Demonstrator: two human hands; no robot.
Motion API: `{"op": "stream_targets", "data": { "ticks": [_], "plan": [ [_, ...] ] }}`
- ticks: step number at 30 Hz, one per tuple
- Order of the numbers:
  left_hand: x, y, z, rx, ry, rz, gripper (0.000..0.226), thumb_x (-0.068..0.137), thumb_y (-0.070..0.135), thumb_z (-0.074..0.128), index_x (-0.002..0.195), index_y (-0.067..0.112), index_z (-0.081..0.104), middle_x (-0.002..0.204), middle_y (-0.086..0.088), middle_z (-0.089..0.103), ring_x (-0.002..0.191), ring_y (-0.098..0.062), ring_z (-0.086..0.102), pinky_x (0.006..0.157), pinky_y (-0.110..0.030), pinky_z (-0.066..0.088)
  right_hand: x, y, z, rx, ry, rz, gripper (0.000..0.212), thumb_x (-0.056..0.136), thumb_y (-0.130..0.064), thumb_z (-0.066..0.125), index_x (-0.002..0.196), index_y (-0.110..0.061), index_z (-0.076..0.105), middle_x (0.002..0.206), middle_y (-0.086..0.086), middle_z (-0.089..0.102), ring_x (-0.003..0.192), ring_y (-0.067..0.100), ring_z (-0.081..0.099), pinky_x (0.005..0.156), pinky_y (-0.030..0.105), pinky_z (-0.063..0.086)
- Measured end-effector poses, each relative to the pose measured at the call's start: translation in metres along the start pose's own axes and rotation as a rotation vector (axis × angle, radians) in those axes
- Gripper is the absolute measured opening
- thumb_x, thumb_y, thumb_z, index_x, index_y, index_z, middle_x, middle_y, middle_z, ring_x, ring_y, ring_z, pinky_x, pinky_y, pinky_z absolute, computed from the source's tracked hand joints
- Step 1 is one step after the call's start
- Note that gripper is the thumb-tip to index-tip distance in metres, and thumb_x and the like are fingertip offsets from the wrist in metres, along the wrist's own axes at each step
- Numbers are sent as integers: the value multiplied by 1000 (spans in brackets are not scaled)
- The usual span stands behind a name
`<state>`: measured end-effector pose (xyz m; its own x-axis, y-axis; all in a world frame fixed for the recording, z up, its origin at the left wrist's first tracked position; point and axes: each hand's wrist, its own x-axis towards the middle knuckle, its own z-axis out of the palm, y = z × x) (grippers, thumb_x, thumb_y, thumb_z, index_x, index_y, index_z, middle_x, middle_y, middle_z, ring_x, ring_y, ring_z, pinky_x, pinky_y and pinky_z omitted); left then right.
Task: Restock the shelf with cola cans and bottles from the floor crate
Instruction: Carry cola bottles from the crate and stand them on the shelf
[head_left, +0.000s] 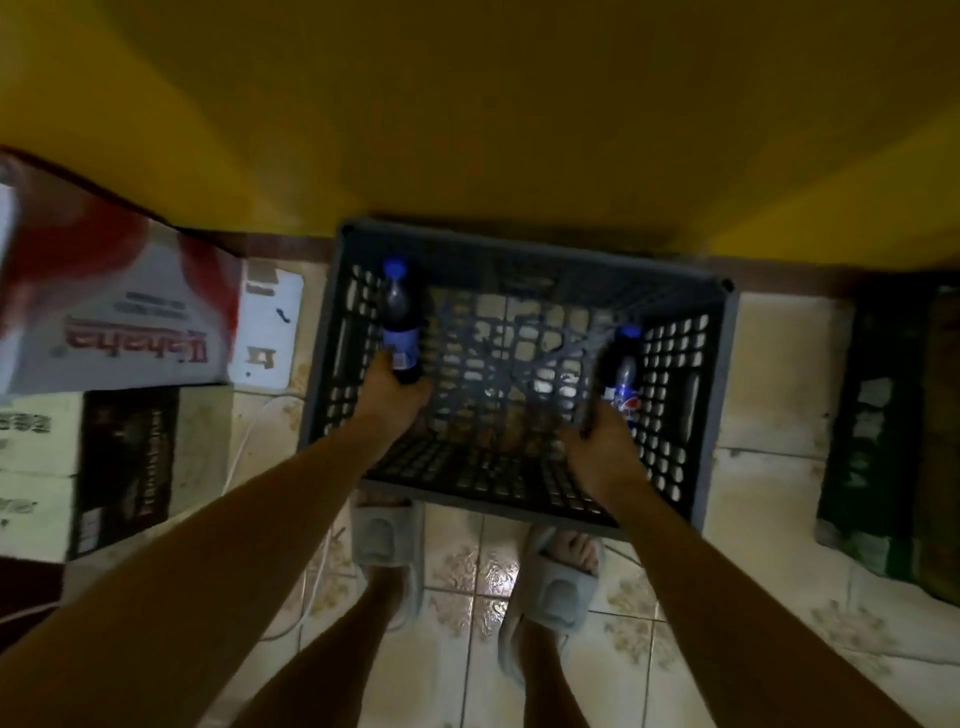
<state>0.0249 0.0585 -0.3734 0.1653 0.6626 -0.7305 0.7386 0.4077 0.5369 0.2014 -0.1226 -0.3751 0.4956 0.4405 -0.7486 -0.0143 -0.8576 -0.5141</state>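
**Grey crate, two bottles, both hands busy**

Grey plastic fills the middle of the view: the crate (519, 249) sits on the tiled floor (753, 374) against a yellow wall (467, 104), and both arms reach down into it. Left hand (392, 389) is curled round the base of a cola bottle (401, 322), which rises just above the hand, blue cap away from the person, close to the crate's left wall. Right hand (605, 441) grips a second bottle (623, 371) at its lower half; that one juts up and away from the fingers, blue cap near the crate's right wall, with a red, white and blue logo showing just above the knuckles. Through the lattice between the two bottles the floor shows, pale. Whether either bottle touches the crate bottom, I cannot tell; the picture is dim and blurred.

Below the crate's near edge, two feet in grey slippers (387, 540) stand on patterned tiles. Off to the left, cardboard boxes (130, 322) are stacked, the top one white with red print. On the right, a dark green crate (872, 415) stands apart beside the wall.
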Motion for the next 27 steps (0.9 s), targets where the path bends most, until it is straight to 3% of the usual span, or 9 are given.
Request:
{"op": "stream_targets", "data": {
  "ticks": [3, 6, 8, 14, 17, 20, 22, 25, 27],
  "plan": [
    [46, -10, 24, -64, 180, 43, 62, 90, 1, 68, 145, 6, 42, 137, -13, 55, 121, -26, 53, 88, -19, 49, 48, 33, 5, -129, 163, 83, 48, 94, -21, 62, 136, -1, 49, 134, 22, 54, 120, 39, 56, 98, 42, 45],
    [75, -18, 42, -26, 348, 41, 77, 85, 10, 74, 150, 5, 33, 148, -19, 39, 135, -32, 42, 114, -36, 34, 80, 64, 16, -141, 166, 144, 76, 88, -30, 66, 150, -2, 31, 151, 24, 38, 135, 43, 43, 110, 49, 39],
    [83, -25, 48, 4, 422, 1, 82, 82, 13, 76, 151, 6, 32, 147, -20, 34, 134, -35, 42, 115, -39, 35, 87, 78, 23, -92, 170, 132, 86, 81, -36, 67, 151, -4, 28, 154, 23, 35, 138, 42, 40, 113, 52, 36],
    [105, -22, 59, -237, 488, -43, 89, 77, 11, 81, 147, 14, 25, 144, -12, 45, 127, -22, 50, 112, -37, 40, 84, 72, 20, -169, 273, 69, 51, 88, -24, 71, 131, -7, 50, 128, 18, 54, 113, 38, 57, 92, 43, 47],
    [129, -18, 61, -241, 551, -77, 88, 79, 15, 82, 147, 14, 26, 146, -11, 47, 133, -23, 48, 113, -33, 37, 101, 66, 24, -140, 196, 125, 70, 85, -38, 76, 136, -3, 42, 137, 21, 46, 120, 40, 54, 94, 44, 45],
    [143, -27, 56, -126, 605, -6, 74, 75, 19, 84, 136, 15, 44, 140, -7, 50, 131, -23, 50, 113, -37, 40, 124, 61, 41, -114, 84, 194, 113, 67, -69, 77, 148, -4, 33, 147, 18, 43, 128, 35, 51, 102, 42, 46],
    [139, -35, 54, -33, 566, 82, 74, 73, 20, 84, 135, 17, 45, 137, -5, 53, 129, -21, 52, 112, -41, 43, 135, 54, 57, -104, -8, 222, 111, 55, -81, 74, 142, -15, 51, 136, 10, 59, 118, 28, 60, 91, 35, 50],
    [121, -42, 55, 85, 273, 247, 76, 74, 16, 85, 135, 23, 41, 131, 0, 59, 122, -17, 57, 104, -34, 47, 147, 42, 80, 77, -67, 244, 61, 71, -41, 87, 122, -14, 68, 113, 6, 70, 100, 24, 67, 82, 31, 52],
    [107, -44, 56, 171, 91, 323, 71, 71, 19, 87, 125, 30, 42, 119, 8, 61, 112, -10, 59, 97, -28, 51, 156, 50, 89, 163, -48, 249, 77, 56, -46, 90, 119, -10, 66, 113, 7, 71, 98, 26, 69, 86, 38, 57]
  ]
}}
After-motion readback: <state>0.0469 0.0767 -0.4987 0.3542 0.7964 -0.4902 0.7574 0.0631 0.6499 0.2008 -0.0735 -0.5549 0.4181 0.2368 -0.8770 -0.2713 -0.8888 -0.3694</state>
